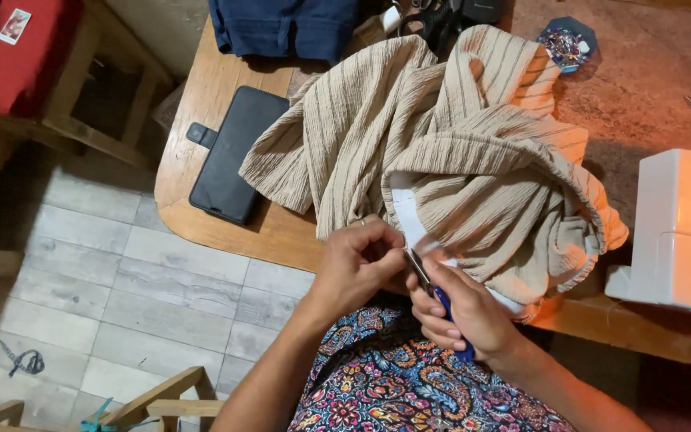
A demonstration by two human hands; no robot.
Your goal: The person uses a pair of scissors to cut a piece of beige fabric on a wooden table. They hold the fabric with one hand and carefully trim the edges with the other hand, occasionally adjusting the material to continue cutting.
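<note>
Blue-handled snips [440,300] — beige striped crinkled fabric [473,160] bunched.

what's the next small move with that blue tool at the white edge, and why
Probably ease the blue-handled tool a little further along the white edge of the striped beige fabric. Its metal tip already sits at that edge, the right hand grips the handle, and the left hand pinches the cloth beside it.

Two bare hands meet close together at the middle, just above the person's lap.

The left hand [359,260] curls knuckles-up with its fingertips pinched together; a ring shows on one finger. The right hand [464,310] sits just beside it, fingers closed in a grip. Both forearms rise from the bottom edge and angle inward.
</note>
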